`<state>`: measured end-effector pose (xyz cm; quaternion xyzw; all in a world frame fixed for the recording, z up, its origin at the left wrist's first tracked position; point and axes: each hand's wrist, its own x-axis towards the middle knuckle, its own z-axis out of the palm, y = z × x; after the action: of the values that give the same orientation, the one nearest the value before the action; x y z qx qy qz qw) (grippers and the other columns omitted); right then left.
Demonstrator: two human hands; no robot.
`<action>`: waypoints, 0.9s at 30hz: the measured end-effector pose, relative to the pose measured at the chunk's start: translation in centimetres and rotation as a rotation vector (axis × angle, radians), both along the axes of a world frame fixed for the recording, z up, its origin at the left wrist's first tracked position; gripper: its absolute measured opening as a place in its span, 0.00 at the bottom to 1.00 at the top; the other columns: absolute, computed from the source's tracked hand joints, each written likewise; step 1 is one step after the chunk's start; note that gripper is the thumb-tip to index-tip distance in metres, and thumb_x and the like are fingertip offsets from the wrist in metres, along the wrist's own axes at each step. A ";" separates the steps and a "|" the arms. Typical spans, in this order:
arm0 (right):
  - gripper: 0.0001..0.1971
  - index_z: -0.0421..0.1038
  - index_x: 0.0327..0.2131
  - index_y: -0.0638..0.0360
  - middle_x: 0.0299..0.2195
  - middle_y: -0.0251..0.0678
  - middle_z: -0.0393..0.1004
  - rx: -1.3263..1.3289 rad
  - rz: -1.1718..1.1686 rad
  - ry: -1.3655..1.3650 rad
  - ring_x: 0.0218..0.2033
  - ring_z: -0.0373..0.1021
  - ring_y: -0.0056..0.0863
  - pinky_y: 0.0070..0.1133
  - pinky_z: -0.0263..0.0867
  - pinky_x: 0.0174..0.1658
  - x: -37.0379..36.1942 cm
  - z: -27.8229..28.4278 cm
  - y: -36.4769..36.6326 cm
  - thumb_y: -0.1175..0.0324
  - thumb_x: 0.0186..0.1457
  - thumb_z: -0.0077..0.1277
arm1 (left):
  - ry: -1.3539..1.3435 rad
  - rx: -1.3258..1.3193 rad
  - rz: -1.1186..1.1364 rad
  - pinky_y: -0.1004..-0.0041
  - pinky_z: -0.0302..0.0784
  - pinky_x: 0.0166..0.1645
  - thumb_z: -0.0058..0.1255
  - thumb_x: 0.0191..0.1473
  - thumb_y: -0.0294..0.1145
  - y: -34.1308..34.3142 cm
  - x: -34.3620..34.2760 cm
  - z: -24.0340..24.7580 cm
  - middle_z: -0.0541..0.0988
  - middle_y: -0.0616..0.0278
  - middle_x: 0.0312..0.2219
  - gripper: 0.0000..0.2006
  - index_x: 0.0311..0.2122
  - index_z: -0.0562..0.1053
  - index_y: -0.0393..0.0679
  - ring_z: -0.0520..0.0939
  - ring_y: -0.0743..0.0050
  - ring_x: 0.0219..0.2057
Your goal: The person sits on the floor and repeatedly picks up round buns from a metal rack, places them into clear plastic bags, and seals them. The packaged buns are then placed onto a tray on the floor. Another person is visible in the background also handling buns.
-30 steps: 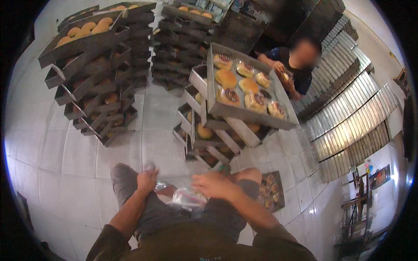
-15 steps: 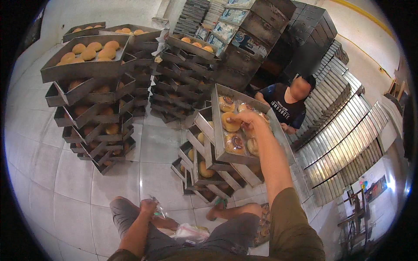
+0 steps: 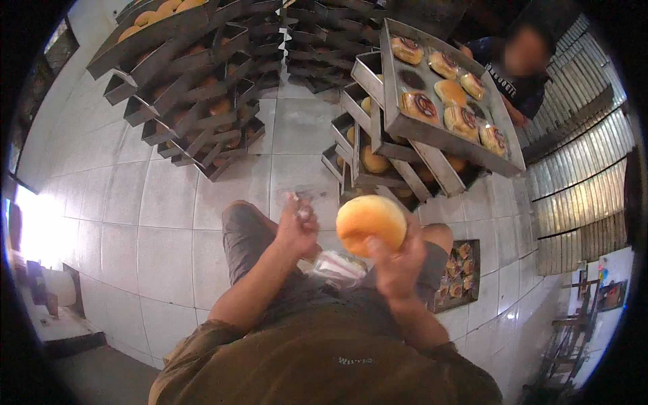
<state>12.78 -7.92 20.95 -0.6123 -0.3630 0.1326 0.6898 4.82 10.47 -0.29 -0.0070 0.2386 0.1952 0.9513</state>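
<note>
White floor tiles (image 3: 169, 196) surround the stacked trays (image 3: 152, 42). Just lifted from the top tray (image 3: 452, 146), a plain bun (image 3: 370, 219) sits in the right hand (image 3: 401, 260), leaving one unwrapped bun (image 3: 450, 93) there; the left hand (image 3: 297, 224) pinches blurred clear plastic (image 3: 308, 194).

I count one bun (image 3: 371, 225) in my right hand (image 3: 403, 264), seven buns (image 3: 450, 93) in the top tray (image 3: 439, 141) ahead of it, one clear plastic packet (image 3: 341, 268) just left of it, one floor tray (image 3: 478, 273) to its right, one person (image 3: 516, 84) beyond.
</note>
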 end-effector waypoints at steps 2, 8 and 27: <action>0.26 0.65 0.53 0.70 0.45 0.45 0.77 0.198 -0.133 -0.450 0.43 0.77 0.34 0.27 0.74 0.46 -2.2 -5.5 -0.1 0.71 0.54 0.62 | 0.171 0.047 0.081 0.74 0.73 0.31 0.45 0.64 0.58 -2.9 1.1 6.1 0.75 0.68 0.28 0.20 0.37 0.71 0.50 0.75 0.78 0.27; 0.22 0.70 0.49 0.68 0.42 0.41 0.79 0.110 -0.204 -0.224 0.40 0.77 0.28 0.25 0.75 0.43 1.5 -1.6 -1.1 0.66 0.55 0.63 | 0.281 0.623 0.287 0.63 0.78 0.48 0.41 0.67 0.57 -7.9 3.1 16.5 0.80 0.59 0.41 0.26 0.48 0.73 0.40 0.81 0.69 0.42; 0.26 0.64 0.58 0.73 0.55 0.53 0.69 -0.266 0.118 -0.045 0.55 0.70 0.41 0.31 0.64 0.59 1.7 -1.5 -7.0 0.69 0.59 0.55 | 0.046 0.806 0.128 0.59 0.68 0.63 0.47 0.64 0.53 -12.0 -0.4 16.0 0.70 0.52 0.59 0.38 0.68 0.51 0.37 0.72 0.56 0.59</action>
<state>14.44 -14.89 19.41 -0.6787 -0.3927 0.2060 0.5855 4.46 -1.55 15.67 0.3559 0.1631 0.3322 0.8581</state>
